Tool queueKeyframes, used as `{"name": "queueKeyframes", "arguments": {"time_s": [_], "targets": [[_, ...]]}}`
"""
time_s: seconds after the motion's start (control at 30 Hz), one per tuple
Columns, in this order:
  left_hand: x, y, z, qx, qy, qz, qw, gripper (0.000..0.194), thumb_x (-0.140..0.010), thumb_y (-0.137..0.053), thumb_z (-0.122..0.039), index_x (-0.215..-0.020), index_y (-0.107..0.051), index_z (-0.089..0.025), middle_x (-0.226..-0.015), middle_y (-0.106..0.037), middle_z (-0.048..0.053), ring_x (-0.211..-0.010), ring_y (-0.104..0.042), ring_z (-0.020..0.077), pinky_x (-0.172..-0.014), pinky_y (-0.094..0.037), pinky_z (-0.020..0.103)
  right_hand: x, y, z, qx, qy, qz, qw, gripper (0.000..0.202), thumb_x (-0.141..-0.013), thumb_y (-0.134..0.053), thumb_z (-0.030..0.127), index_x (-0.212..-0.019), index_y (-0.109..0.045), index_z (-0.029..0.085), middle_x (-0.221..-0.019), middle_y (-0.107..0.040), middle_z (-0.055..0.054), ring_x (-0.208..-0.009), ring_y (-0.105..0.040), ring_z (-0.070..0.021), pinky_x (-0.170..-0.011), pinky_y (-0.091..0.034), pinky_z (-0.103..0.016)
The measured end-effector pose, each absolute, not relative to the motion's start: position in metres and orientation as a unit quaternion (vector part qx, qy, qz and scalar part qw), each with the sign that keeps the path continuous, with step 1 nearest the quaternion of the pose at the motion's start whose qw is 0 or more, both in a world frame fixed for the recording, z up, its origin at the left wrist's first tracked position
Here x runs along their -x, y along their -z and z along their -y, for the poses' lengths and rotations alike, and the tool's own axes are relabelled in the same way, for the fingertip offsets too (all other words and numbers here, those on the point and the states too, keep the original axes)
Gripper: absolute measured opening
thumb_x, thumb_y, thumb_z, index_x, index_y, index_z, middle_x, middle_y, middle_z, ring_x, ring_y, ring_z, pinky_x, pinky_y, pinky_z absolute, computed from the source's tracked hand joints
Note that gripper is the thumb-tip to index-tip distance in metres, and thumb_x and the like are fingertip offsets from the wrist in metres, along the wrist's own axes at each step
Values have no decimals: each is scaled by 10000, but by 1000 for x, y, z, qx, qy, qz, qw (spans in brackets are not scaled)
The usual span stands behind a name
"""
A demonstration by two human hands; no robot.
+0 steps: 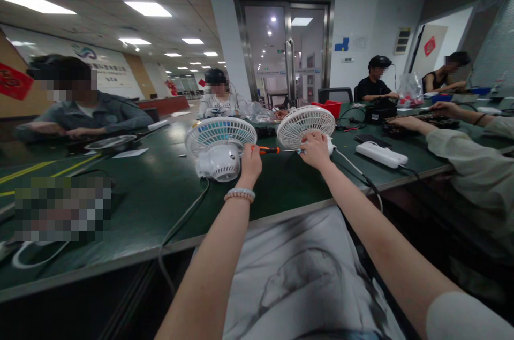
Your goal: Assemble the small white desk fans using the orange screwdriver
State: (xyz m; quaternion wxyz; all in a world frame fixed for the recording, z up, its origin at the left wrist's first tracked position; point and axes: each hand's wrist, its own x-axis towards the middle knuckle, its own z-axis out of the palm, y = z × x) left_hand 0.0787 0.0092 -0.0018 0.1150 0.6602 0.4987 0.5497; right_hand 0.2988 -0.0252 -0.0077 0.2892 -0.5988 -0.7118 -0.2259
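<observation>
My left hand (251, 162) is closed round the orange-and-black handle of a screwdriver (269, 150). Its thin shaft points right, towards my right hand (315, 150). The fingers of that hand are closed at the shaft's tip, where a small pale piece (300, 151) shows; what exactly they grip is partly hidden. Just behind my right hand stands a white fan (305, 121) with a round grille, its base mostly covered by the hand. Beside my left hand, a second white fan (220, 139) rests on the green table (277, 184), its motor housing facing me.
A white power strip (381, 154) and a dark flat device (372, 140) lie to the right. Cables (184, 217) hang over the table's front edge. A red bin (331, 108) and plastic bags stand farther back. Several other people sit around the table; a co-worker's sleeve (461, 152) is close on the right.
</observation>
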Motion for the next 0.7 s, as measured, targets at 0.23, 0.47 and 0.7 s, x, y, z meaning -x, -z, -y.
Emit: {"name": "queueKeyframes", "arguments": {"time_s": [0.23,0.47,0.7], "targets": [[-76,0,-7,-671,-504,-543,41,297,-825,-340,-443,-745,-491,-200,-735,-580,56,-714,-537,203,-671,-380,319,-298,6,28,603,227,711,282,235,-770,-505,370,-826,-702,254,-1136,-530,-47,-1071,-318,-270,-887,-212,-446],[-78,2,-6,-681,-513,-499,155,154,-778,-380,-321,-766,-478,-203,-572,-514,-6,-552,-505,157,-555,-390,285,-298,7,27,602,234,707,289,231,-774,-503,362,-822,-704,258,-1123,-539,-49,-1058,-324,-267,-878,-218,-440],[-80,2,-7,-648,-542,-490,216,96,-761,-378,-270,-790,-445,-207,-519,-470,-38,-468,-468,130,-483,-374,262,-298,7,27,601,228,710,287,241,-781,-493,364,-824,-703,253,-1129,-540,-46,-1059,-327,-269,-878,-222,-438]]}}
